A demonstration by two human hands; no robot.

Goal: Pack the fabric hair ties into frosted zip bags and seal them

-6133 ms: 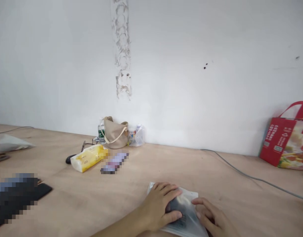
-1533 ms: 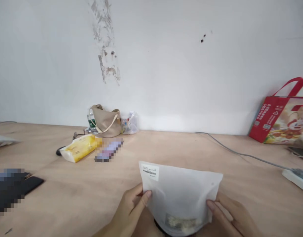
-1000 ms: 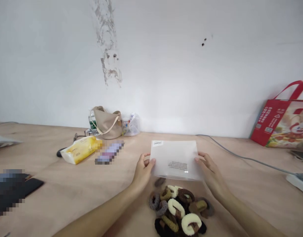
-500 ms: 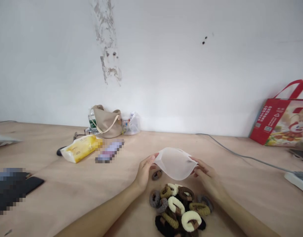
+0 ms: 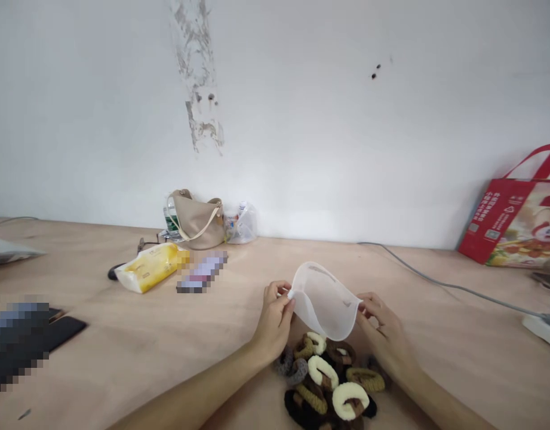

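Between my hands is a translucent white frosted pouch [image 5: 322, 298], its mouth spread wide and facing me. My left hand [image 5: 275, 319] pinches the pouch's left edge between thumb and fingers. At the opposite edge, my right hand [image 5: 382, 325] grips the corner in the same way. Just below the pouch lies a pile of fuzzy hair ties in cream, brown, olive, grey and black. One cream hair tie [image 5: 350, 401] sits at the front of the pile, and an olive hair tie [image 5: 365, 379] lies to its right. My right wrist partly covers the pile's right side.
A yellow tissue pack [image 5: 153, 267] and a blurred-out phone [image 5: 203, 272] lie to the left. Behind them stand a beige handbag [image 5: 198, 221] and a small plastic bag [image 5: 243, 224]. On the right are a red shopping bag [image 5: 503, 221], a grey cable [image 5: 427, 275] and a white power strip [image 5: 543, 331].
The pouch has tilted and its mouth has opened wider. My left hand has shifted right and turned, its grip now lower on the edge. The view has swung slightly left.
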